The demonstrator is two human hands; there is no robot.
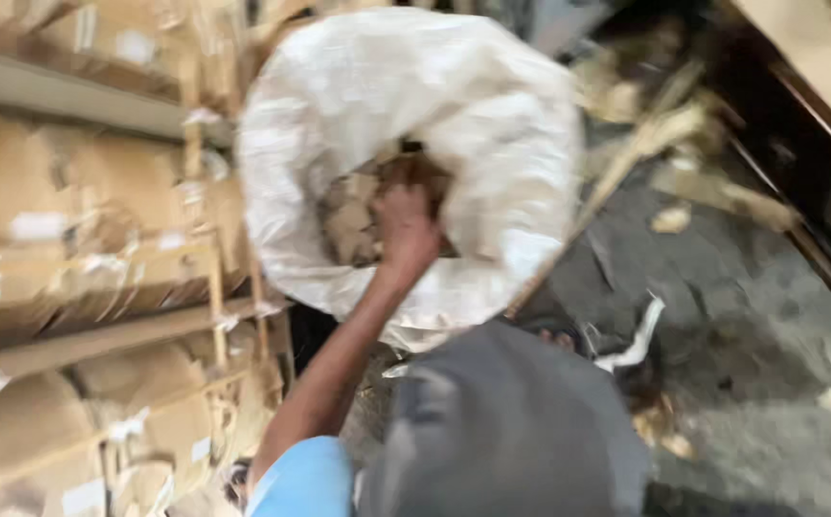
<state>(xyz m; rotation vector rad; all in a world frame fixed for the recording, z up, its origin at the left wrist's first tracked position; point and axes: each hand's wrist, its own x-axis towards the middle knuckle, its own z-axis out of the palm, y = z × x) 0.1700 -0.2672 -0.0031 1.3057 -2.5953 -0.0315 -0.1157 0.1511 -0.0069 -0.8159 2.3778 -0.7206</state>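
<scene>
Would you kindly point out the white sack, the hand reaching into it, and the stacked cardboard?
white sack (492, 115): head view, on its upper right wall.
left hand (406, 230): head view, on its back.
stacked cardboard (70, 249): head view, on a bundle's face.

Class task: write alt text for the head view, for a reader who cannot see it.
A hand reaches into the open mouth of a large white sack holding brown scraps; which hand it is, and its grip, cannot be told in the blur. Stacked, strapped cardboard bundles fill the left, and scraps litter the grey floor on the right.
</scene>
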